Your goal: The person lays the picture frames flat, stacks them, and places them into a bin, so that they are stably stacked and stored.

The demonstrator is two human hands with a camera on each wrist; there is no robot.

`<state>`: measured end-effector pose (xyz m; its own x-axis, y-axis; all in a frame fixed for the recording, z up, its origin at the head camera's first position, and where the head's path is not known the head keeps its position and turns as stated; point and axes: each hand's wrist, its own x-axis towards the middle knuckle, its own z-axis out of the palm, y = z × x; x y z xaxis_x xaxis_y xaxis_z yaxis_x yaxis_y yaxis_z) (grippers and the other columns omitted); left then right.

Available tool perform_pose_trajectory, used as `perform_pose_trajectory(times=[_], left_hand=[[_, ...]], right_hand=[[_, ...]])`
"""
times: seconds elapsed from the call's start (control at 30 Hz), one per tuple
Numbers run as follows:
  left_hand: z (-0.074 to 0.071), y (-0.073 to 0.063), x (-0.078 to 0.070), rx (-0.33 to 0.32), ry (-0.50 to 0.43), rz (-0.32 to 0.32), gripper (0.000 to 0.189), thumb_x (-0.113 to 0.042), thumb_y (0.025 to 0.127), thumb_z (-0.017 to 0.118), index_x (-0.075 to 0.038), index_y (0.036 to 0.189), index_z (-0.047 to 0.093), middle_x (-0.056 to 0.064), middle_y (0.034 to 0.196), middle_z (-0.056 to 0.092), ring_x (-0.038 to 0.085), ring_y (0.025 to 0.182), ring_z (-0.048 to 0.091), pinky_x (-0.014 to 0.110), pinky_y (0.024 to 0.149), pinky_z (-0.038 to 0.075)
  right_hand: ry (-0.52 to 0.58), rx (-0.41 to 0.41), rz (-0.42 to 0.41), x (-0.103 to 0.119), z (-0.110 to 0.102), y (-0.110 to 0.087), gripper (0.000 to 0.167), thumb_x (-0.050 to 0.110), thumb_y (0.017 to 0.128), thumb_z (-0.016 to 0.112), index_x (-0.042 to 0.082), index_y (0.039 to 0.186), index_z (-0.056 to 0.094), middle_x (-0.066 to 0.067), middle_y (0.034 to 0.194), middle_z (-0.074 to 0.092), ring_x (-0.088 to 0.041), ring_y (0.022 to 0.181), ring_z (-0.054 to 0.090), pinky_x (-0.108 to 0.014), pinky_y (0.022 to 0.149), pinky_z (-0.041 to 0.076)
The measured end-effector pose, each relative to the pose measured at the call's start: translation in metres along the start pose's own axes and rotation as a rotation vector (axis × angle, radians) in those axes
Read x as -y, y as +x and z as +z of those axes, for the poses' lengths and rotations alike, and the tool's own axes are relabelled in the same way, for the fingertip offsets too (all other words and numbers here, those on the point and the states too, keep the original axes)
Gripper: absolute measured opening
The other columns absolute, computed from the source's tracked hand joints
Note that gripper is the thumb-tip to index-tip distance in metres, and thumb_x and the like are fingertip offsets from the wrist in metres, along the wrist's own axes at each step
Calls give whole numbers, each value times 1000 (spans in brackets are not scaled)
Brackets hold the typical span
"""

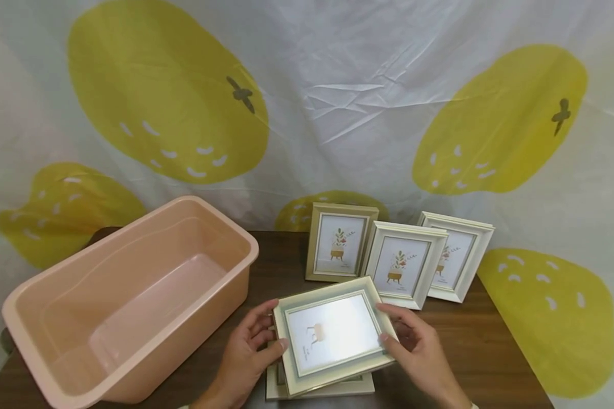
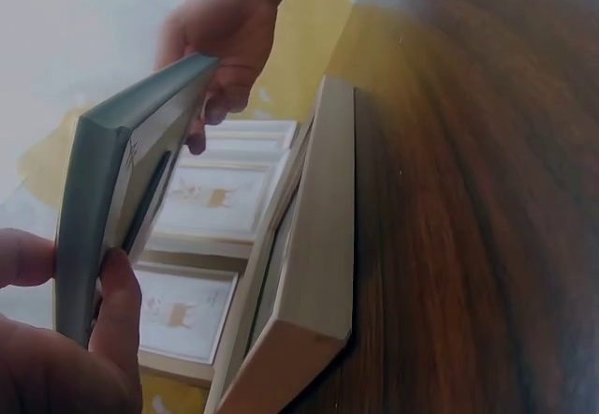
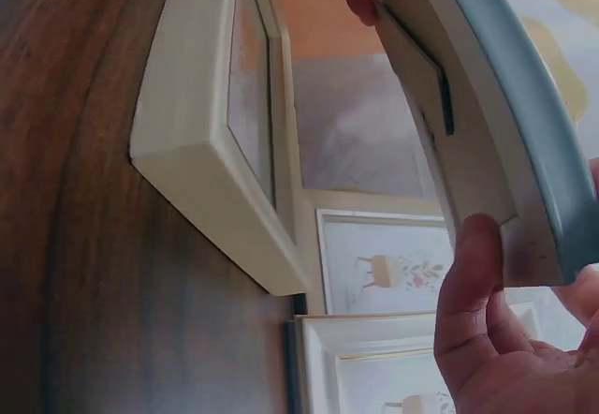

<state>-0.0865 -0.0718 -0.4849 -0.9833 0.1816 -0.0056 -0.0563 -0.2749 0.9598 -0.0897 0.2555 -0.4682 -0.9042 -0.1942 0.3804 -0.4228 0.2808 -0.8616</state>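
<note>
Between my two hands a pale blue-green picture frame (image 1: 332, 335) is held up, tilted, its glass catching a bright glare. My left hand (image 1: 251, 346) pinches its left edge, thumb on the front and fingers behind. At the opposite edge my right hand (image 1: 419, 349) grips it the same way. Both wrist views show the back of this picture frame (image 3: 468, 142), with a dark-edged stand flap. Below it a cream picture frame (image 2: 314, 236) lies flat on the table, mostly covered by the held one in the head view.
A pink plastic tub (image 1: 148, 307) stands at the left of the dark wooden table (image 1: 483, 352). Behind my hands stand a gold-toned picture frame (image 1: 311, 244) and two white picture frames (image 1: 376, 261). A fruit-patterned cloth (image 1: 337, 142) hangs behind the table.
</note>
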Motion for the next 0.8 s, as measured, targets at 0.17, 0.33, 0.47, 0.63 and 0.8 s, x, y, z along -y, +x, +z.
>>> perform_pose_trajectory(times=[0.17, 0.33, 0.47, 0.63, 0.8], left_hand=[[-6, 3, -1, 30, 60, -30, 74, 5, 88, 77, -7, 154, 48, 25, 128, 61, 17, 98, 67, 27, 81, 60], [-9, 4, 0, 1, 109, -75, 75, 2, 86, 80, -11, 154, 51, 27, 129, 63, 18, 99, 68, 26, 82, 61], [-10, 5, 3, -37, 140, -99, 77, 1, 86, 82, -13, 154, 49, 25, 127, 67, 20, 99, 69, 25, 80, 60], [-11, 5, 6, -73, 211, -93, 75, 0, 87, 82, -12, 154, 50, 22, 126, 70, 22, 100, 70, 24, 79, 60], [-13, 5, 7, -115, 311, -85, 72, -2, 86, 84, -13, 152, 56, 17, 124, 73, 22, 103, 71, 23, 83, 58]], right_hand=[[11, 61, 66, -5, -2, 1, 50, -12, 93, 68, 0, 141, 60, -12, 112, 71, -10, 76, 73, -32, 56, 60], [4, 74, 100, -11, 0, 1, 49, -10, 94, 69, 1, 142, 61, -20, 122, 63, -11, 67, 72, -33, 50, 58], [-52, 61, 128, -16, 3, -1, 48, -6, 94, 73, 6, 140, 64, -21, 120, 64, -9, 65, 72, -31, 50, 58], [-96, 63, 125, -19, 6, -6, 47, -3, 93, 75, 7, 138, 66, -21, 116, 67, -7, 67, 71, -29, 50, 57], [-130, 78, 105, -19, 9, -8, 44, 0, 94, 76, 8, 136, 67, -18, 112, 71, -2, 62, 67, -25, 47, 53]])
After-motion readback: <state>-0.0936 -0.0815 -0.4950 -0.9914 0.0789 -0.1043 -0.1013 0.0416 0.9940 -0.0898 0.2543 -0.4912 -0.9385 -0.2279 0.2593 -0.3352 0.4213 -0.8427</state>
